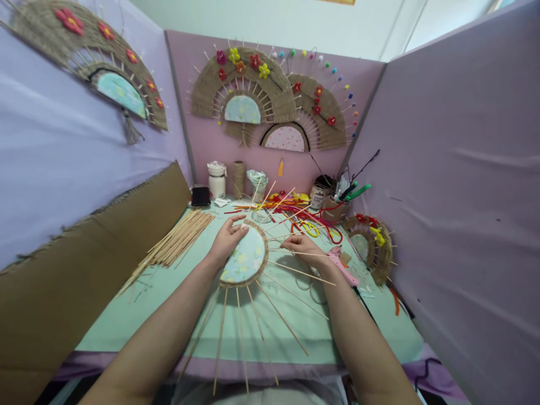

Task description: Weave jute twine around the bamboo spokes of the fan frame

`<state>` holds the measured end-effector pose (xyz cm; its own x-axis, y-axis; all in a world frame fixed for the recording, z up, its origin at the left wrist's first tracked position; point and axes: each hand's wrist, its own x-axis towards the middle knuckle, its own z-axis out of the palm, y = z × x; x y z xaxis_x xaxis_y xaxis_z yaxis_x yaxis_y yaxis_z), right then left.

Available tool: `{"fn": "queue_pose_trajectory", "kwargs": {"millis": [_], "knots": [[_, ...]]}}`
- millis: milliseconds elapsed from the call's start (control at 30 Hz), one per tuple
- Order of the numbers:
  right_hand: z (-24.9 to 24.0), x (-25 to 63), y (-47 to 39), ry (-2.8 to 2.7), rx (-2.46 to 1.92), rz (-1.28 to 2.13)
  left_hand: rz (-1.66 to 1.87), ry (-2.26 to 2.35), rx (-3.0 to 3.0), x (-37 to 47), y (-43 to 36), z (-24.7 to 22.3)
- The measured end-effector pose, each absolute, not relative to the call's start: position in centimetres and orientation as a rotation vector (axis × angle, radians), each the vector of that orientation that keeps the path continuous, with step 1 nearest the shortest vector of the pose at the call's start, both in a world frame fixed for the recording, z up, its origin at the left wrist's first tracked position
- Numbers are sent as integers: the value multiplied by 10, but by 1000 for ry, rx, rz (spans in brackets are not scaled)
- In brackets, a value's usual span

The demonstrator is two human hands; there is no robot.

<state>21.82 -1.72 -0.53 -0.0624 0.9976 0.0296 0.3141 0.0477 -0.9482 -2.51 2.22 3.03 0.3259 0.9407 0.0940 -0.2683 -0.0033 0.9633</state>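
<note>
Many thin sticks (282, 318) fan out from twine-rimmed, blue-&-yellow cloth panel (248, 261), approx. mid green table (143, 326); some tips overhang near edge. L hand (226, 239) at panel's upper-left side, fingers loosely spread. R hand (304, 247) just R of rim amid sticks, thumb & fingertips close tog.; can't tell what, if anything, they pinch. Pink glue gun (345, 269) just R of same hand. Stick bundle (179, 239) at L; twine spool (238, 180) behind. Flowered fans (205, 93) on back partition (198, 146).
</note>
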Motion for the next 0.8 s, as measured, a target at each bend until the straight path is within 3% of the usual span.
{"fn": "queue_pose_trajectory", "kwargs": {"millis": [567,800], "knots": [[-27,239,3,-1167,-1448,470,1090,512,758,-37,24,37],[-21,256,1,-825,-1475,268,1184,163,484,-63,34,52]]}}
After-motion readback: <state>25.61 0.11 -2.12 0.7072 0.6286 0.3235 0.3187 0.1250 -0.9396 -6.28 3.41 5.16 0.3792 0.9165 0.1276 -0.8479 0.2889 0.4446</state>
